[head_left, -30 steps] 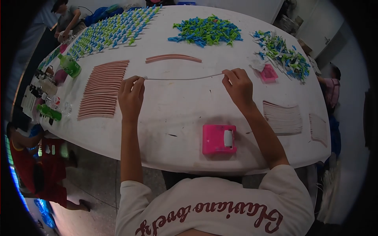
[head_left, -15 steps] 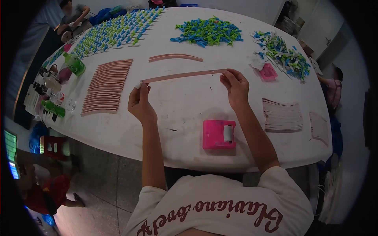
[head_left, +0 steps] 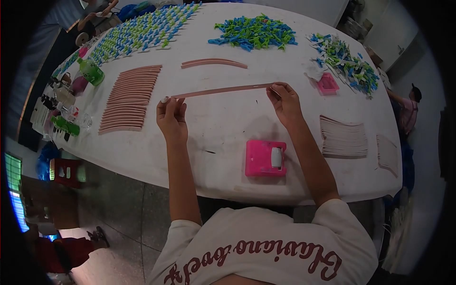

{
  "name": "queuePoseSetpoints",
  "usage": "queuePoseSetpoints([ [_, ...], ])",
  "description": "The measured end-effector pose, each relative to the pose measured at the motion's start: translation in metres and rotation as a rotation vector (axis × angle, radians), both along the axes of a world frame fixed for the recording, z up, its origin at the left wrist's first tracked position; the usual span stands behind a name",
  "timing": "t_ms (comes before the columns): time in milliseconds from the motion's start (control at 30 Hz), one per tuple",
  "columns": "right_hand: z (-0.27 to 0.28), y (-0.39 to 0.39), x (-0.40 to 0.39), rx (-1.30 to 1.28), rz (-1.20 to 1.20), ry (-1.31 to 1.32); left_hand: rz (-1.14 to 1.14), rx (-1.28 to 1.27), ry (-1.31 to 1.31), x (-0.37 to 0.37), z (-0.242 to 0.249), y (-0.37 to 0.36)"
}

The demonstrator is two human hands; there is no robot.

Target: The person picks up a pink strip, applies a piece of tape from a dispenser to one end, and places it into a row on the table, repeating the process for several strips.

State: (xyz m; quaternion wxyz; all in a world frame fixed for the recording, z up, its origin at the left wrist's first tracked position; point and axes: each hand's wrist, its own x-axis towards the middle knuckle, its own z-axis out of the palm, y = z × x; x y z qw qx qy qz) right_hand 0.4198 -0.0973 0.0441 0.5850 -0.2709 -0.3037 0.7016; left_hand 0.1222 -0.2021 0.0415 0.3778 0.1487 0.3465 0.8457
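One pinkish strip (head_left: pixel 221 90) is held level by its ends, pinched in the left hand (head_left: pixel 172 118) and right hand (head_left: pixel 284 102), seemingly for straightness.

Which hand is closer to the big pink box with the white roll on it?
The right. The right hand is in the air almost straight beyond the pink box; the left hand is also up past it, but well off to the left.
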Motion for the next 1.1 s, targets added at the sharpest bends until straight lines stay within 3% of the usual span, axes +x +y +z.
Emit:
queuePoseSetpoints([
  [267, 0.009, 0.008, 0.011, 0.045, 0.070, -0.177, -0.121, 0.031, 0.157, -0.023, -0.007, 0.001],
  [333, 0.009, 0.019, 0.021, 0.140, 0.210, -0.395, -0.287, 0.020, 0.418, -0.043, -0.013, 0.005],
  [367, 0.011, 0.023, 0.024, 0.140, 0.209, -0.395, -0.289, 0.020, 0.418, -0.046, -0.007, 0.006],
  [433, 0.017, 0.029, 0.028, 0.283, 0.329, -0.617, -0.362, -0.142, 0.830, -0.054, 0.005, 0.008],
  [633, 0.019, 0.053, 0.024, 0.625, 0.329, -1.047, -0.362, -0.209, 1.237, -0.076, 0.014, 0.036],
  [833, 0.004, 0.083, -0.015, 0.734, 0.129, -1.252, -0.268, -0.188, 1.412, -0.110, -0.015, 0.101],
  [967, -0.014, 0.111, -0.039, 0.760, 0.034, -1.251, -0.227, -0.216, 1.412, -0.127, -0.026, 0.139],
  [1100, -0.019, 0.125, -0.057, 0.634, 0.013, -1.242, -0.169, -0.326, 1.466, -0.132, -0.022, 0.156],
])
